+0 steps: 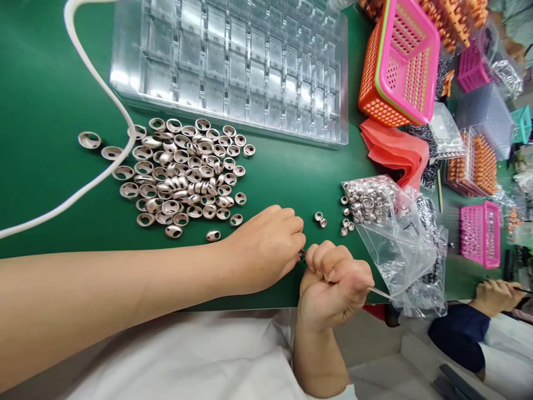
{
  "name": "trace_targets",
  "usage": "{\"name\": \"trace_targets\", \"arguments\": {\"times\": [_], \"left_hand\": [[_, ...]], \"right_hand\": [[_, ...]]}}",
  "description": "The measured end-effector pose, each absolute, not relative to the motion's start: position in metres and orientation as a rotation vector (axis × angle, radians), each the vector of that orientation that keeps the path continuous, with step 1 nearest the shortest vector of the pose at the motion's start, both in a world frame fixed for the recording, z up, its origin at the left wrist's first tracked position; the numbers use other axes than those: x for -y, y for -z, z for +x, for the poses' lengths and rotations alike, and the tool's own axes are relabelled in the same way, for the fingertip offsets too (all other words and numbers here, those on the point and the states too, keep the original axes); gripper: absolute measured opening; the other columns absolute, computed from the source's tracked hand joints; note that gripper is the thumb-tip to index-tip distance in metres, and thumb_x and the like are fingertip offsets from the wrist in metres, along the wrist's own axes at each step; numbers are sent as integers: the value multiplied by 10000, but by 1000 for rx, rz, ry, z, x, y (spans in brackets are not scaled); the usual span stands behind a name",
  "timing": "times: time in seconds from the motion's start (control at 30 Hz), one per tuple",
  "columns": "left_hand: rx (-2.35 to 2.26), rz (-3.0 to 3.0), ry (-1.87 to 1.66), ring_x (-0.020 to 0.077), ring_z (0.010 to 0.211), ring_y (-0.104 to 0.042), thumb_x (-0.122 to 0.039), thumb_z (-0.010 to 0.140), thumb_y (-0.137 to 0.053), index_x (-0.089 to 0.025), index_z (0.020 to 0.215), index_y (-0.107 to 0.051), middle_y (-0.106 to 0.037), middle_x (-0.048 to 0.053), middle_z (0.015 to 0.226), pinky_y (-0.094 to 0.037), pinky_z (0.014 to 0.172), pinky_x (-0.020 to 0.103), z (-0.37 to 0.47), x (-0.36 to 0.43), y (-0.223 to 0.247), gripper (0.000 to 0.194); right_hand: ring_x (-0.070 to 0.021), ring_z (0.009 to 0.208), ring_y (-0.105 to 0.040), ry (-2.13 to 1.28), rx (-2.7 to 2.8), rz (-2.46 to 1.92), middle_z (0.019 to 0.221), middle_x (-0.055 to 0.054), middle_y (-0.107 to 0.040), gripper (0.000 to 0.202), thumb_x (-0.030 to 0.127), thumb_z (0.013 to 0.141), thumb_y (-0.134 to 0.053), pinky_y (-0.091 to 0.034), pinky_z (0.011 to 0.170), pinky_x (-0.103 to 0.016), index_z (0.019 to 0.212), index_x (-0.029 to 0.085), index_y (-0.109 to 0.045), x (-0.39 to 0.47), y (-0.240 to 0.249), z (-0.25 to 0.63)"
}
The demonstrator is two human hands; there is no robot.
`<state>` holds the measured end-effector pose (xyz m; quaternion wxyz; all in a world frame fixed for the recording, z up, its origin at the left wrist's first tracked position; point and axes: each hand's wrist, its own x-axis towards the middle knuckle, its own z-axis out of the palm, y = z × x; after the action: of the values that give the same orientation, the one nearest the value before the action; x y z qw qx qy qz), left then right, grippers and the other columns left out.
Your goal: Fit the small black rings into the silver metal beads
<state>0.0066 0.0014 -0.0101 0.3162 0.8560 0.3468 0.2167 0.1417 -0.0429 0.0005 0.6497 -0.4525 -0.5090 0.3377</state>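
My left hand reaches in from the left, its fingers curled closed with the knuckles up. My right hand is closed in a fist just beside it, fingers wrapped round a thin pale stick-like tool whose end sticks out to the right. Between the two hands a small dark metal piece shows; most of it is hidden by the fingers. Left of my hands lies a heap of silvery oval metal rings with holes. A few small metal rings sit just beyond my right hand.
A clear compartment tray stands at the back. A white cable crosses the left side. To the right are a bag of small metal parts, red cloth, pink baskets and a co-worker's hand.
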Motion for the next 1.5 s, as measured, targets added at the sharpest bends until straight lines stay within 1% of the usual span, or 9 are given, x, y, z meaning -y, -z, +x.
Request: {"name": "trace_targets", "arguments": {"times": [0.13, 0.3, 0.67, 0.77, 0.87, 1.0, 1.17, 1.37, 1.5], "left_hand": [[-913, 2254, -576, 216, 820, -514, -180, 927, -645, -152, 832, -711, -626, 39, 852, -362, 723, 376, 6, -2, 9, 119], [-914, 2247, -586, 211, 826, -525, -193, 941, -646, -146, 861, -721, -636, 41, 866, -372, 735, 369, 6, -1, 8, 119], [-917, 2270, -633, 209, 829, -545, -197, 930, -671, -148, 864, -727, -651, 40, 875, -374, 723, 364, 6, -1, 10, 100], [-916, 2262, -651, 201, 826, -558, -188, 915, -695, -158, 864, -723, -661, 33, 879, -388, 733, 356, 5, -1, 10, 66], [-902, 2247, -685, 192, 822, -577, -156, 912, -684, -161, 874, -707, -686, 26, 877, -402, 740, 347, 4, 0, 10, 45], [-899, 2319, -763, 190, 787, -583, -93, 940, -595, -149, 884, -686, -692, 27, 821, -406, 717, 343, 2, -1, 8, 120], [-934, 2598, -897, 217, 779, -568, -39, 957, -510, -126, 897, -677, -694, 64, 830, -393, 694, 359, 1, -7, -2, 198], [-878, 2799, -680, 225, 736, -526, -44, 930, -544, -128, 872, -650, -647, 73, 812, -370, 674, 367, 6, -7, -3, 147], [-860, 2849, -619, 233, 748, -521, -43, 929, -535, -128, 934, -655, -640, 75, 832, -372, 693, 372, 7, -5, 1, 147]], "right_hand": [[-90, 508, -285, -788, 1119, -1005, 607, 56, -271, 414, 384, 1084, -345, -255, 467, -229, 704, 222, -368, 42, -2, 142], [-92, 499, -251, -733, 1097, -1065, 609, 62, -237, 427, 424, 1089, -285, -254, 465, -222, 716, 229, -352, 44, -3, 144], [-96, 515, -279, -769, 1040, -1043, 623, 60, -260, 396, 396, 1088, -313, -265, 483, -228, 738, 229, -391, 46, -2, 146], [-95, 514, -281, -795, 996, -1058, 632, 61, -263, 367, 358, 1083, -330, -274, 486, -227, 756, 228, -434, 46, -6, 151], [-95, 511, -306, -769, 988, -1081, 627, 61, -288, 343, 332, 1076, -349, -281, 488, -226, 795, 229, -518, 48, -12, 159], [-99, 524, -355, -706, 1023, -1114, 632, 51, -347, 332, 341, 1064, -397, -295, 489, -227, 850, 225, -622, 53, -17, 174], [-105, 534, -401, -757, 1025, -1064, 620, 45, -395, 309, 312, 1057, -436, -316, 493, -232, 877, 208, -664, 61, -11, 183], [-107, 565, -423, -804, 1027, -1051, 628, 41, -419, 307, 315, 1060, -447, -339, 510, -236, 871, 203, -662, 69, -6, 181], [-114, 593, -442, -769, 1076, -1054, 640, 36, -427, 307, 338, 1062, -454, -356, 529, -248, 881, 207, -664, 73, -10, 184]]}}
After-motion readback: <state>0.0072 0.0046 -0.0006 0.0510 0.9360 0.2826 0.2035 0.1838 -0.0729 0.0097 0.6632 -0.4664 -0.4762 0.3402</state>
